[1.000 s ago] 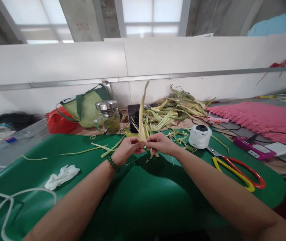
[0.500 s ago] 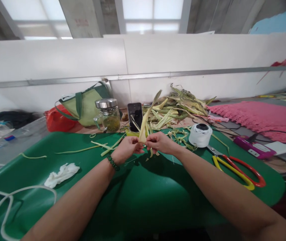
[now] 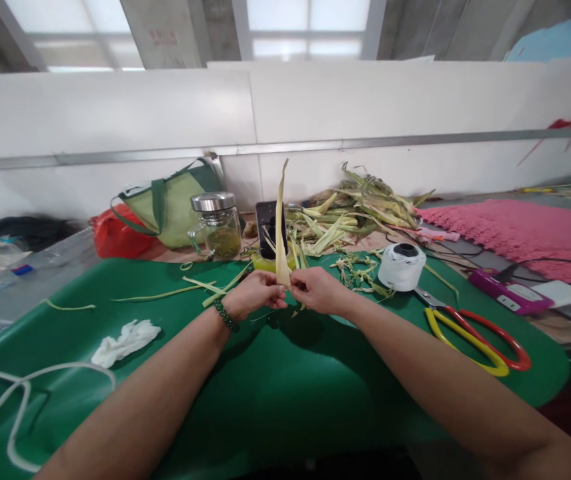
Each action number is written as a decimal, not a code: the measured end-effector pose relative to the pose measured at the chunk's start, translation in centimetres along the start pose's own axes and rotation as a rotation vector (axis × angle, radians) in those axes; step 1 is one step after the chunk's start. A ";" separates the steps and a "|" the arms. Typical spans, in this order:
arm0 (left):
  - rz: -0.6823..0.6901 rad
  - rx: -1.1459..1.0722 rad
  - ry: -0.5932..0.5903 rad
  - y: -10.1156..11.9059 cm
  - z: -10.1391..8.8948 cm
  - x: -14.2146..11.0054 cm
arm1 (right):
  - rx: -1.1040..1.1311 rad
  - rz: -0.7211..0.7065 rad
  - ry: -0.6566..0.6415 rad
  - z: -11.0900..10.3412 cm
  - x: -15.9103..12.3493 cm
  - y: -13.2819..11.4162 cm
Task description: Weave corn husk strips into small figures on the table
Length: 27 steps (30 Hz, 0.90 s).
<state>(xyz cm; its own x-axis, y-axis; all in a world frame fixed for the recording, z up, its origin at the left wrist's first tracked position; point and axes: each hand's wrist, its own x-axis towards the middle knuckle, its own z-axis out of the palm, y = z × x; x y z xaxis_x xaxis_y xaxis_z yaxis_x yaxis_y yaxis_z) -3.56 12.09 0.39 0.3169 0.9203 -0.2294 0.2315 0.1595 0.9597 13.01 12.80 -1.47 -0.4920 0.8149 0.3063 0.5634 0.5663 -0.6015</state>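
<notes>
Left hand: thumb and fingers clamped on the broad base of a pale husk strip. Right hand: fingers bunched together at the base's 3 o'clock edge, seemingly pinching it too; tips partly hidden. Strip stands near upright between the hands, above the green mat, narrow tip toward 12. Should be light, thin, papery, bendy, not very slippery; could split lengthwise. Best hold: low on the wide base, light pinch; tip looks too flimsy. Phone at 12 behind it, husk pile at 1–2, glass jar at 10, thread spool at 2–3, scissors at 3–4.
</notes>
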 end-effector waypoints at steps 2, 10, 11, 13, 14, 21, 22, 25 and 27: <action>0.000 -0.005 -0.001 0.2 0.0 -0.1 | 0.069 0.034 -0.012 -0.1 0.0 0.0; 0.021 -0.002 0.015 0.6 -0.2 -0.5 | 0.397 0.138 -0.115 -0.5 0.2 0.2; 0.025 0.003 0.017 0.7 -0.2 -0.6 | 0.407 0.133 -0.121 -0.6 0.2 0.3; 0.026 0.017 0.023 0.7 -0.1 -0.6 | 0.417 0.127 -0.130 -0.5 0.2 0.3; 0.023 0.023 0.027 0.7 -0.1 -0.6 | 0.415 0.127 -0.133 -0.5 0.2 0.3; -0.031 0.077 0.051 0.9 0.3 -0.6 | 0.501 0.128 -0.153 -0.1 0.2 0.6; -0.037 0.094 0.062 0.9 0.3 -0.7 | 0.507 0.129 -0.155 0.0 0.3 0.7; -0.030 0.171 0.087 0.9 0.5 -0.7 | 0.476 0.126 -0.155 0.4 0.3 0.9; -0.007 0.222 0.089 0.8 0.5 -0.7 | 0.458 0.119 -0.149 0.7 0.4 1.1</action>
<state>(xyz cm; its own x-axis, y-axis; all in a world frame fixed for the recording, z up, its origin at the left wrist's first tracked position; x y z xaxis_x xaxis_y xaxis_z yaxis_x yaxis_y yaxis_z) -3.13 11.37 1.29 0.2343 0.9489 -0.2113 0.4333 0.0926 0.8965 12.99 13.61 -2.50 -0.5508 0.8249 0.1273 0.2883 0.3311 -0.8985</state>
